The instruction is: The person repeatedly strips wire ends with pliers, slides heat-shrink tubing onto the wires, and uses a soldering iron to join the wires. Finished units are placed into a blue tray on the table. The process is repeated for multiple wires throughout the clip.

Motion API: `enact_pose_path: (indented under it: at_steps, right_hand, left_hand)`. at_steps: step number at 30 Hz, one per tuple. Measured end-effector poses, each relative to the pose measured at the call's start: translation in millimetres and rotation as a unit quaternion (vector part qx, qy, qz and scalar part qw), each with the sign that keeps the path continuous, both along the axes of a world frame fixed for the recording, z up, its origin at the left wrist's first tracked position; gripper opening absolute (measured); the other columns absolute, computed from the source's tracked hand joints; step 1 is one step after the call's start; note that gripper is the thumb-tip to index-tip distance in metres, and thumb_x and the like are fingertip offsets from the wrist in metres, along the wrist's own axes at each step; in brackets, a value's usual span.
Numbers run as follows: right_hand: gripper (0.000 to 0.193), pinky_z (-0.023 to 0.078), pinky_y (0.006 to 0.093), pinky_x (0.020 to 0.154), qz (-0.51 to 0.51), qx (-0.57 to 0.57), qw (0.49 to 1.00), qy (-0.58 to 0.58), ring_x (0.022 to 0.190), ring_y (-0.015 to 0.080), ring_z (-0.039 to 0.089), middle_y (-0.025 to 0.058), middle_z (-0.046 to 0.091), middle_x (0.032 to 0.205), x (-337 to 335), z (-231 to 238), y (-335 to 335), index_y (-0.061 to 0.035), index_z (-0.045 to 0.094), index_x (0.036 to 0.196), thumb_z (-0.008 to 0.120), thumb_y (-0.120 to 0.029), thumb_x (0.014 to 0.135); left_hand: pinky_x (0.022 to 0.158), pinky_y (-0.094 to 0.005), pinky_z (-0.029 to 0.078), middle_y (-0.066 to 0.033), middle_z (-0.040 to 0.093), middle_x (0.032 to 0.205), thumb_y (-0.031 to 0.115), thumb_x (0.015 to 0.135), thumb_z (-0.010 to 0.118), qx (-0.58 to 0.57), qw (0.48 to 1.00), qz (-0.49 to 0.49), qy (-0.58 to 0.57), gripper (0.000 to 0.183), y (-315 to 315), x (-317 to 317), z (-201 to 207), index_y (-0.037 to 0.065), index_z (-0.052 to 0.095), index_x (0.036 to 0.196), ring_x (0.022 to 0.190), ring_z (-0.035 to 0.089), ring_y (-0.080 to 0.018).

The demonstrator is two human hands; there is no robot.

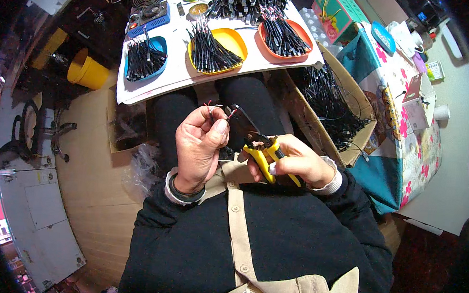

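My left hand (202, 139) is closed, pinching a thin cable (231, 114) with red and white wire ends between thumb and fingers. In my right hand (300, 161) are wire strippers (261, 161) with yellow handles and dark jaws. Their jaws reach up to the wire ends just beside my left fingertips; whether they touch is too small to tell. Both hands are held over my lap, in front of the white table (185, 80). Beyond them, bundles of short black cables lie in a blue tray (163, 44), a yellow tray (238, 42) and an orange tray (301, 28).
A heap of black cables (248, 2) lies behind the trays, right of a blue device with a fan grille (148, 15). An open cardboard box (355, 151) of black cables stands at my right, beside a flowered cloth (425, 153). A yellow bucket (87, 69) stands far left.
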State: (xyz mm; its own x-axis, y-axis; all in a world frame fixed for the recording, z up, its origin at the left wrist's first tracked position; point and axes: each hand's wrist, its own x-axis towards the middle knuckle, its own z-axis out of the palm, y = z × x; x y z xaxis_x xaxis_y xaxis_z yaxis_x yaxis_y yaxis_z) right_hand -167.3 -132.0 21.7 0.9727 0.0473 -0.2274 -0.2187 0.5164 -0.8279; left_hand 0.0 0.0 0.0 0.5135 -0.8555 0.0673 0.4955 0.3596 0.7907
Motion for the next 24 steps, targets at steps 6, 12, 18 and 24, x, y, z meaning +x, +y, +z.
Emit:
enact_pose_path:
  at_steps: [6,12,18,24]
  right_hand:
    - [0.048,0.049,0.0284,0.081,-0.012,-0.007,1.0,-0.008,0.086,0.0151,0.062,0.0068,0.063,0.096,-2,-3,1,0.0016,0.054,0.121,0.052,-0.009,0.074]
    - [0.042,0.048,0.0269,0.079,-0.022,-0.053,0.998,-0.026,0.084,0.0125,0.059,0.0048,0.063,0.095,-2,-4,3,0.0023,0.055,0.118,0.053,-0.01,0.079]
    - [0.04,0.048,0.0251,0.076,-0.039,-0.09,0.995,-0.021,0.084,0.0105,0.057,0.0032,0.062,0.094,-4,-3,7,0.0026,0.054,0.119,0.057,-0.013,0.082]
    - [0.032,0.048,0.0258,0.07,-0.048,-0.241,0.969,0.019,0.074,0.0113,0.057,0.0034,0.061,0.086,-2,-4,7,0.0021,0.06,0.112,0.06,-0.012,0.083]
  left_hand:
    - [0.055,-0.0189,0.037,0.001,0.053,0.074,0.003,0.09,0.063,0.0,1.0,0.003,0.003,0.011,-2,-2,0,-0.001,0.058,0.099,0.061,0.045,-0.0045]
    - [0.052,-0.021,0.032,0.002,0.048,0.068,0.01,0.09,0.064,0.034,0.999,0.02,-0.033,0.014,-3,-4,2,0.001,0.056,0.098,0.056,0.038,-0.0054]
    - [0.052,-0.0207,0.033,0.0007,0.052,0.072,0.009,0.09,0.065,0.04,0.999,0.029,-0.017,0.015,-4,-5,1,0.001,0.057,0.1,0.057,0.04,-0.0056]
    - [0.054,-0.0198,0.036,-0.0004,0.055,0.076,0.008,0.09,0.065,0.038,0.999,0.027,-0.015,0.017,-3,-5,0,0.0,0.058,0.102,0.059,0.044,-0.0059]
